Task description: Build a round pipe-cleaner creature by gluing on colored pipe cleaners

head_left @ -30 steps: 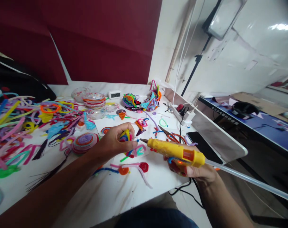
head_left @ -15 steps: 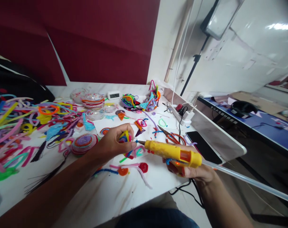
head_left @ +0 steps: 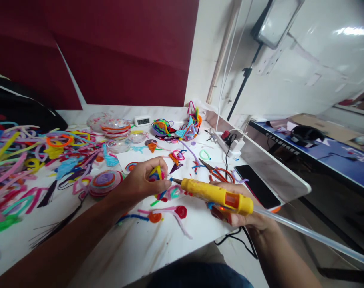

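Observation:
My right hand [head_left: 244, 216] is wrapped round a yellow hot glue gun [head_left: 217, 195], whose small orange light glows. A long clear glue stick [head_left: 313, 234] sticks out of its back end. The metal nozzle [head_left: 177, 181] points left and comes up to the fingertips of my left hand [head_left: 150, 176]. That hand pinches a small colourful pipe-cleaner piece [head_left: 155, 174] with yellow, blue and pink parts, mostly hidden by the fingers. Below the nozzle lie more coiled pipe-cleaner pieces [head_left: 172, 193] on the white table [head_left: 146, 244].
Loose pipe cleaners [head_left: 10, 160] are heaped on the left. Nearby sits a round coiled ball [head_left: 106, 183]. Orange-handled scissors [head_left: 219, 175], a phone [head_left: 257, 186] and a power strip [head_left: 229, 146] lie on the right. Clear half-shells [head_left: 119, 145] and a digital clock [head_left: 142, 121] stand behind.
The glue gun has shifted very slightly left and down with my right hand. My left hand keeps its pinch on the pipe-cleaner piece. The view has moved a little.

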Demonstrator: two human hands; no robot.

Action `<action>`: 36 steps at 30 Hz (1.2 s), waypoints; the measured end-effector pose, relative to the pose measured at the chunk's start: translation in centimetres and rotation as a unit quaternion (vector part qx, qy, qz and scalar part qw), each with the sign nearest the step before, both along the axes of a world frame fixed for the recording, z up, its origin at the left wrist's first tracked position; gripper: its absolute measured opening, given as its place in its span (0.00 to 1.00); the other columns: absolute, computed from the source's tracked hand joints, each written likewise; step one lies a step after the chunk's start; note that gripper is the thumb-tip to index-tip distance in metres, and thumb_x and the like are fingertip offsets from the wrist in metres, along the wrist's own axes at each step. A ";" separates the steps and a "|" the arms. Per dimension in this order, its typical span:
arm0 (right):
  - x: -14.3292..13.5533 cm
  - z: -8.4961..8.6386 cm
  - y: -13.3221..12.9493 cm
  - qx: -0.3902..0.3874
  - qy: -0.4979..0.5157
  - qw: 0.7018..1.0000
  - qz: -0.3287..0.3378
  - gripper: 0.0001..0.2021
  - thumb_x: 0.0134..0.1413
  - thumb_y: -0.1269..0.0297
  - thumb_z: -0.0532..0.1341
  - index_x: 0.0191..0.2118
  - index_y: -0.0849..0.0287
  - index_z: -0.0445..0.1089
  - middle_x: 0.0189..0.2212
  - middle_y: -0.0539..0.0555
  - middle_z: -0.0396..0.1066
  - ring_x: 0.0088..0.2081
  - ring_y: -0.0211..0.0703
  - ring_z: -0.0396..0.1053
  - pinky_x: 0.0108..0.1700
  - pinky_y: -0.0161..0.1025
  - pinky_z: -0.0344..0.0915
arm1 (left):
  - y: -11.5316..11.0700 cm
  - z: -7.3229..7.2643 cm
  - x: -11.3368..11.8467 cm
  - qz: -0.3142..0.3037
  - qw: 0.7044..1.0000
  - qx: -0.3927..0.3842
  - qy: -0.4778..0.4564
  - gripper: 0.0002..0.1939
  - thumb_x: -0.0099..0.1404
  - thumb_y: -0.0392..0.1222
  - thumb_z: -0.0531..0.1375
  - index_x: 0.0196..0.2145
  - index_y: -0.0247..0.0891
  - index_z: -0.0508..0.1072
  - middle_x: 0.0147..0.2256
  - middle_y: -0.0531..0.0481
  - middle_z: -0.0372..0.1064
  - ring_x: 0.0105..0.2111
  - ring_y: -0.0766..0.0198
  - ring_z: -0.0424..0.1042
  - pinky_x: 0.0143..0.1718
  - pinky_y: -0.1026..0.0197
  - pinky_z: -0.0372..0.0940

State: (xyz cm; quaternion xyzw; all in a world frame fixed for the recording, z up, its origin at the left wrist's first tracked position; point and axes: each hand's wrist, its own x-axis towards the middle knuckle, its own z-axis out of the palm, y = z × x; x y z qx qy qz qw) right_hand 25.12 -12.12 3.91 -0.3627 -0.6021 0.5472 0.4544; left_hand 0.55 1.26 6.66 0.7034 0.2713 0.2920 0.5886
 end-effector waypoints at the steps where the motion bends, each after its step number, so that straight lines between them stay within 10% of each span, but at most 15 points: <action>1: 0.0 0.0 0.0 -0.003 0.007 1.000 0.000 0.23 0.46 0.49 0.68 0.43 0.58 0.71 0.33 0.52 0.64 0.28 0.37 0.60 0.26 0.34 0.58 | 0.0 0.0 0.0 -0.001 1.000 0.000 0.001 0.10 0.52 0.41 0.64 0.27 0.39 0.64 0.24 0.57 0.58 0.24 0.69 0.56 0.23 0.65 0.53; 36: 0.6 -0.1 0.0 0.056 -0.059 0.996 -0.017 0.24 0.42 0.47 0.69 0.42 0.58 0.72 0.36 0.55 0.68 0.38 0.46 0.64 0.34 0.37 0.62 | -1.0 0.4 0.4 0.022 0.999 -0.030 0.010 0.12 0.48 0.42 0.64 0.24 0.39 0.62 0.21 0.58 0.56 0.21 0.70 0.56 0.22 0.64 0.50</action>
